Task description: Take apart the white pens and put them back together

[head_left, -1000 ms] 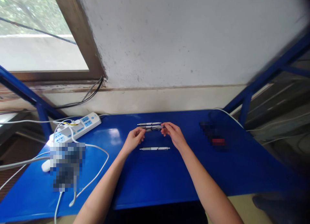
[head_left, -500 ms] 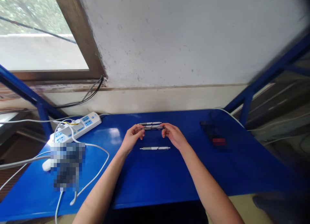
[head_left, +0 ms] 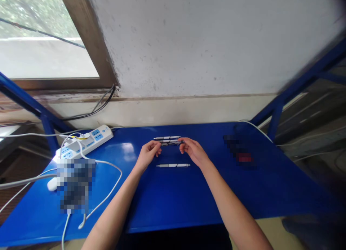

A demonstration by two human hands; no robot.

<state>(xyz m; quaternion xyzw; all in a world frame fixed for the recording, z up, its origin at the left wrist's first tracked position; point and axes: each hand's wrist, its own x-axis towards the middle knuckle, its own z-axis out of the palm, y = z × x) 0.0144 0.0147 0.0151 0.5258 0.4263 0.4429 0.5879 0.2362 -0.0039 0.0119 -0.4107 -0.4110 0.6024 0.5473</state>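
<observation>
Several white-and-grey pens lie sideways on the blue table. At the back, the farthest pen has others close in front of it. My left hand is closed, thumb and fingers pinching the left end of the nearest pen in this row. At that pen's right end, my right hand pinches with curled fingers; its fingertips partly hide the pen tips. A separate pen rests nearer to me, between my forearms, untouched.
On the left stands a white power strip with plugs and white cables trailing over the table. A blurred-out dark object sits beside it. Another blurred dark object with red lies to the right. A wall rises behind.
My left hand has shifted slightly down and showing more of the back pens' left ends. My right hand and the separate pen are nearly unchanged.
</observation>
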